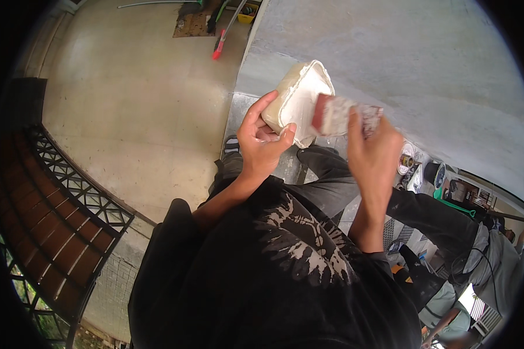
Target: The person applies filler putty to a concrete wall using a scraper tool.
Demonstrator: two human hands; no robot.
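My left hand grips a cream-white tub from its near left side, fingers around the outside and thumb at the rim. The tub is tilted, its opening facing right, and white paste coats the inside and edges. In my right hand is a flat reddish-brown scraper smeared with white paste. Its far end is by the tub's opening; whether they touch I cannot tell. Some blur covers the scraper and the right fingers.
A grey wall rises close in front and to the right. Across the left runs a beige surface, beside a dark metal lattice. Another person in dark trousers is at lower right, near a green tool and scattered items.
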